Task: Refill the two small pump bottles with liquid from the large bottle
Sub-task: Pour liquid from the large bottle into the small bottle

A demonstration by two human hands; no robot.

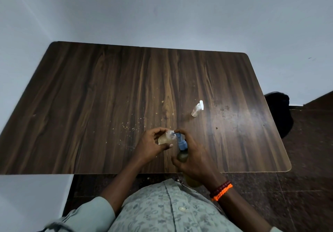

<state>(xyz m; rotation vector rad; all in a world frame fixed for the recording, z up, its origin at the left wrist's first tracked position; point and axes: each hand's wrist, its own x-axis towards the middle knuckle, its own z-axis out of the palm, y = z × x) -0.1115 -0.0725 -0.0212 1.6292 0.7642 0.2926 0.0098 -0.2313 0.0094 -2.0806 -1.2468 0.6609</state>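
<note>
While the left hand (153, 141) wraps a small clear bottle with pale yellow liquid (164, 138), its open neck faces roughly 3 o'clock, straight at the blue pump spout of the large olive-tinted bottle (182, 153). Right hand (194, 158) is closed around that large bottle's body, one finger up over the blue pump head (180, 140).

Key relation: spout tip and small neck are touching or just apart, can't tell which, at about 12 o'clock from the person's chest. Large bottle's long axis runs 6-to-12, base towards the person; small bottle sits tilted, axis closer to 9-to-3. Likely mid-fill, so the next press needs the spout kept lined up with that narrow neck or liquid goes on the dark wood-grain table (90, 105).

Second small clear pump bottle with white pump top (197, 109) stands alone at about 1 o'clock from the hands, well apart, nearer the right hand. Its fill level isn't readable. Crumb-like specks (133, 124) are scattered just beyond the left hand.
</note>
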